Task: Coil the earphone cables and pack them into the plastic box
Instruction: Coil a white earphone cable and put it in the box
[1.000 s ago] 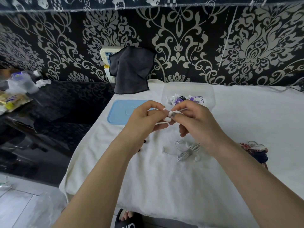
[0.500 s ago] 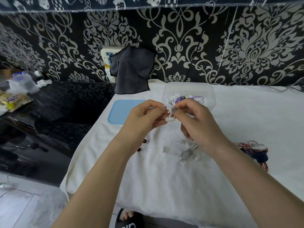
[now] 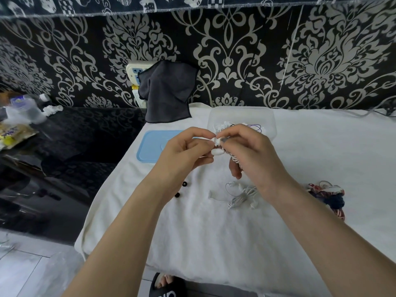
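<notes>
My left hand (image 3: 184,151) and my right hand (image 3: 248,155) meet above the white cloth, both pinching a white earphone (image 3: 217,147); its coiled cable hangs inside my right palm. Just behind them stands the clear plastic box (image 3: 242,113) with white and purple cables inside. A loose bundle of white earphones (image 3: 242,195) lies on the cloth under my right wrist. A red, white and dark blue tangle of cables (image 3: 330,196) rests further right.
The blue lid (image 3: 152,146) lies left of the box. Two small black ear tips (image 3: 180,189) sit on the cloth by my left wrist. A dark cloth (image 3: 167,93) hangs at the wall. A black glossy table (image 3: 53,157) with packets stands at left.
Both hands have lifted slightly toward the box with the white earphone, and my right hand's fingers have turned a little around it. The rest is unchanged.
</notes>
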